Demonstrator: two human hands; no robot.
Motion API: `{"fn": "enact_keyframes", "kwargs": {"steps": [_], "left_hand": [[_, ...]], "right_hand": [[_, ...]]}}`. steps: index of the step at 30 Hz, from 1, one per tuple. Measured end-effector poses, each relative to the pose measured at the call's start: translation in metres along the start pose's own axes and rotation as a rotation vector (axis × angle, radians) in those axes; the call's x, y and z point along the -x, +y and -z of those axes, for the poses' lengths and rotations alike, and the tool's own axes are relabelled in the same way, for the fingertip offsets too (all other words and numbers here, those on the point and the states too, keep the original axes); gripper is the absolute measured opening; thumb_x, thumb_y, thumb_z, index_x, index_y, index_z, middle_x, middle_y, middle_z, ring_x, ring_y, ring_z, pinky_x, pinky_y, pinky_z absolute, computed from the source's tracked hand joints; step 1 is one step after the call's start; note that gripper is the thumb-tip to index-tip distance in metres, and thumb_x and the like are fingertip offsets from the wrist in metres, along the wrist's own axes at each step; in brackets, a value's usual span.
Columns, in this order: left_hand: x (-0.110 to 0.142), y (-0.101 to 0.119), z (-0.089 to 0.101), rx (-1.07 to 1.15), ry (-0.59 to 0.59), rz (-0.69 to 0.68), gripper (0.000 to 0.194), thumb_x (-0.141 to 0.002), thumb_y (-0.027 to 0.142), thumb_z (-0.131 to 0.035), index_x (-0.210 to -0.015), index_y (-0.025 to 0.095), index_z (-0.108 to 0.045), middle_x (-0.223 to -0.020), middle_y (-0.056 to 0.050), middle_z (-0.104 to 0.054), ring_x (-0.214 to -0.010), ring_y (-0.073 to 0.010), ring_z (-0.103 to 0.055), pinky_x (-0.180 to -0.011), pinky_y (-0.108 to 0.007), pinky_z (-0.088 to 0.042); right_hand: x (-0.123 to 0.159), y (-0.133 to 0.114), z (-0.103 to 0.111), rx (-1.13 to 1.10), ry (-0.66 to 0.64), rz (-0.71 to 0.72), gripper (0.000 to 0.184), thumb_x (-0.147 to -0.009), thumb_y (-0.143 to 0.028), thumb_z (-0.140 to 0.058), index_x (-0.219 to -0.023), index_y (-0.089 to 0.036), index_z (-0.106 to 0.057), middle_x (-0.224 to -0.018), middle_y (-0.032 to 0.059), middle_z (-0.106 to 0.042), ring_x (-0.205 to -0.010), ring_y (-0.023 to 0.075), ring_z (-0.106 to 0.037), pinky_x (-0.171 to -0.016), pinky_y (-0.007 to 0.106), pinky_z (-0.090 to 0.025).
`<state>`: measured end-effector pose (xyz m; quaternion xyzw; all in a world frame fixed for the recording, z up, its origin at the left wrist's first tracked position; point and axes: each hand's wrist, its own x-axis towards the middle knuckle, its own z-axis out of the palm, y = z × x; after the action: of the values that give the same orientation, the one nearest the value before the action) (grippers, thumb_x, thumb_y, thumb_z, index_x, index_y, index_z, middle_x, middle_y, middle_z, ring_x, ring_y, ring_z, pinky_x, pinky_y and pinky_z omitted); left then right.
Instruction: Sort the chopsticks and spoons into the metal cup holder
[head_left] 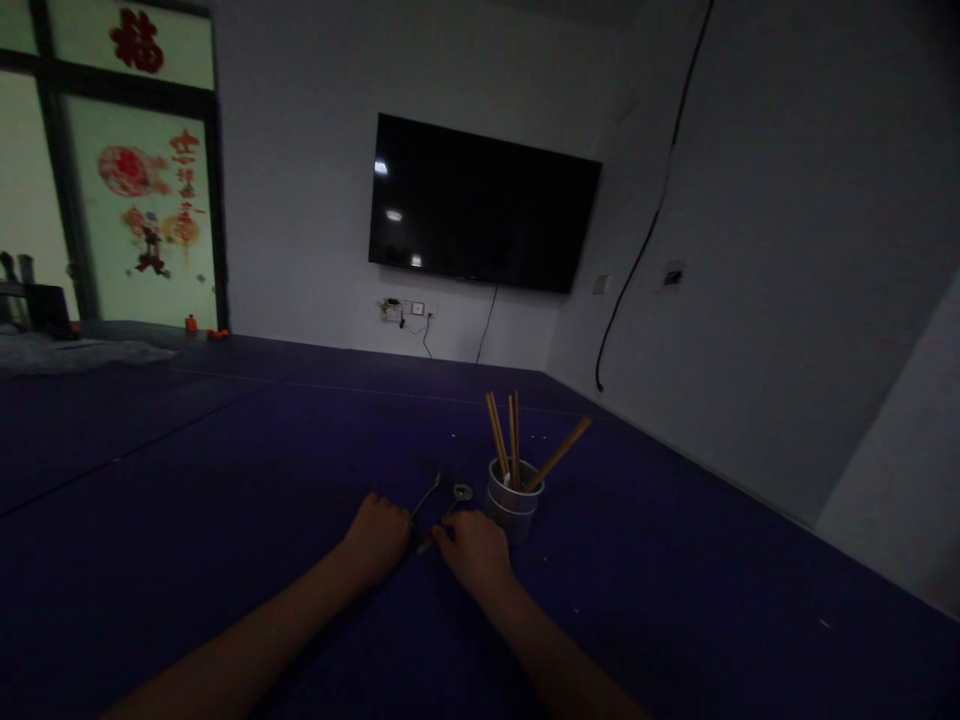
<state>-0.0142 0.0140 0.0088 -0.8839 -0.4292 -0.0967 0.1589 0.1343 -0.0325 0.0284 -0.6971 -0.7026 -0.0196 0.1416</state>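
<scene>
Currently, left hand (379, 535): clenched around a thin grey utensil (426, 496).
Right hand (478, 550): grasping a slender, round-headed grey utensil (463, 493).
Grey cylindrical cup (517, 507): beside right hand on purple surface (300, 460), holding brown sticks (515, 440).

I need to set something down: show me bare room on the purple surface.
Bare: between the left hand and the dark seam; between the gray cup and the right wall, barring white specks. Crowded: around the right hand, where the cup and metal utensils cluster.
</scene>
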Motion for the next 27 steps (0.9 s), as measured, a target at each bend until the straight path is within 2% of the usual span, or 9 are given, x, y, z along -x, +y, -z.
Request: {"fn": "enact_keyframes", "kwargs": {"steps": [3,6,9,12,17,19,23,25,27], "left_hand": [[0.001,-0.007,0.001,0.012,0.020,0.028,0.028,-0.087,0.019,-0.038,-0.074,0.012,-0.062,-0.070,-0.012,-0.065,-0.069,-0.0222,-0.061,-0.068,-0.035,-0.042],[0.002,-0.011,0.005,0.100,0.112,0.068,0.034,-0.090,0.022,-0.030,-0.076,0.013,-0.060,-0.072,-0.010,-0.063,-0.070,-0.0193,-0.059,-0.068,-0.032,-0.043],[0.004,-0.007,0.009,0.280,0.272,0.065,0.040,-0.093,0.027,-0.023,-0.075,0.015,-0.057,-0.072,-0.007,-0.061,-0.070,-0.0168,-0.056,-0.069,-0.031,-0.043],[0.009,0.006,0.012,0.520,0.375,0.045,0.044,-0.094,0.033,-0.018,-0.072,0.017,-0.053,-0.071,-0.005,-0.059,-0.069,-0.0144,-0.053,-0.069,-0.028,-0.043],[0.017,0.022,0.020,0.769,0.388,-0.035,0.043,-0.094,0.038,-0.018,-0.076,0.018,-0.052,-0.075,-0.005,-0.058,-0.071,-0.0141,-0.051,-0.070,-0.028,-0.043],[0.020,0.022,0.024,0.803,0.378,-0.101,0.042,-0.094,0.038,-0.018,-0.082,0.018,-0.053,-0.080,-0.006,-0.058,-0.074,-0.0146,-0.051,-0.073,-0.029,-0.043],[0.023,0.016,0.026,0.724,0.391,-0.143,0.046,-0.094,0.040,-0.012,-0.078,0.019,-0.050,-0.076,-0.005,-0.055,-0.073,-0.0156,-0.049,-0.072,-0.030,-0.041],[0.021,0.012,0.022,0.603,0.395,-0.146,0.046,-0.094,0.040,-0.013,-0.075,0.019,-0.050,-0.075,-0.005,-0.055,-0.072,-0.0163,-0.048,-0.071,-0.031,-0.040],[0.017,0.009,0.017,0.495,0.377,-0.125,0.044,-0.094,0.040,-0.017,-0.074,0.019,-0.050,-0.074,-0.005,-0.056,-0.071,-0.0165,-0.047,-0.070,-0.032,-0.038]], "right_hand": [[0.000,0.000,0.000,-0.019,0.024,-0.006,0.031,-0.089,-0.038,-0.042,-0.086,-0.024,-0.070,-0.084,0.0059,-0.070,-0.084,0.0192,-0.065,-0.069,0.025,-0.043],[-0.001,-0.001,0.000,-0.096,0.088,0.035,0.036,-0.091,-0.038,-0.036,-0.090,-0.024,-0.069,-0.085,0.0047,-0.070,-0.083,0.0179,-0.065,-0.070,0.024,-0.043],[-0.001,-0.002,0.000,-0.228,0.234,0.078,0.032,-0.091,-0.035,-0.038,-0.109,-0.023,-0.062,-0.093,0.0041,-0.069,-0.085,0.0158,-0.063,-0.074,0.023,-0.044],[-0.001,-0.001,0.003,-0.297,0.406,0.103,0.034,-0.091,-0.030,-0.038,-0.119,-0.022,-0.055,-0.090,0.0032,-0.067,-0.078,0.0136,-0.062,-0.071,0.023,-0.045],[0.002,0.004,0.007,-0.173,0.532,0.439,0.035,-0.092,-0.021,-0.034,-0.117,-0.026,-0.058,-0.095,0.0047,-0.065,-0.080,0.0117,-0.061,-0.070,0.020,-0.046],[0.003,0.006,0.006,-0.130,0.556,0.508,0.036,-0.093,-0.022,-0.032,-0.114,-0.026,-0.061,-0.093,0.0054,-0.066,-0.078,0.0116,-0.061,-0.069,0.020,-0.046],[0.007,0.012,0.007,-0.140,0.669,0.493,0.037,-0.095,-0.026,-0.030,-0.112,-0.024,-0.063,-0.090,0.0067,-0.067,-0.082,0.0135,-0.062,-0.072,0.023,-0.046],[0.008,0.018,0.013,-0.179,0.748,0.412,0.039,-0.095,-0.030,-0.029,-0.107,-0.023,-0.065,-0.087,0.0071,-0.067,-0.085,0.0149,-0.062,-0.075,0.025,-0.046],[0.008,0.026,0.021,-0.217,0.850,0.245,0.044,-0.095,-0.037,-0.027,-0.096,-0.021,-0.068,-0.083,0.0077,-0.066,-0.084,0.0159,-0.061,-0.075,0.026,-0.045]]}}
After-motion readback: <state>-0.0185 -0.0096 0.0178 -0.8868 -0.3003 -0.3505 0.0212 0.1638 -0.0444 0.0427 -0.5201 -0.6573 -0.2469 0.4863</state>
